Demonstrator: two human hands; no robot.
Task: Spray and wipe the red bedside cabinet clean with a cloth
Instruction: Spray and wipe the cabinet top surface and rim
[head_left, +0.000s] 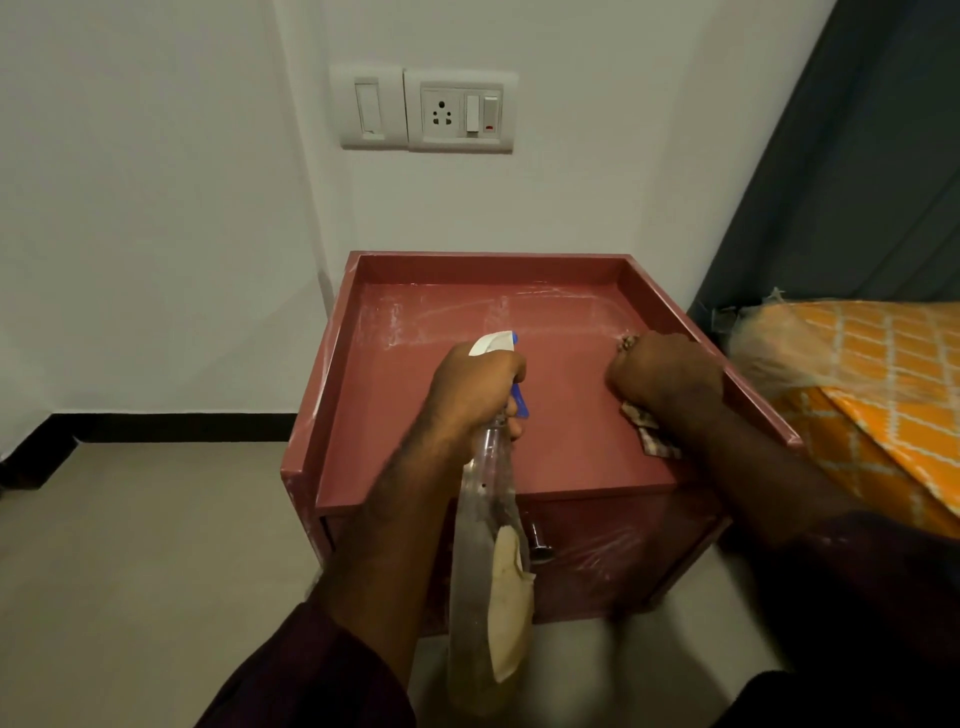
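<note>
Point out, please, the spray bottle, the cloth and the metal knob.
spray bottle (484, 519), head view, on its clear body.
cloth (654, 441), head view, on its patterned trailing end.
metal knob (538, 539), head view, on its shiny stem.

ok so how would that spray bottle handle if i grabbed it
Probably light: the spray bottle is clear plastic and the left hand holds it by the neck alone. Tall and narrow, so likely tippy when stood. Its peeling label may slip.
</note>
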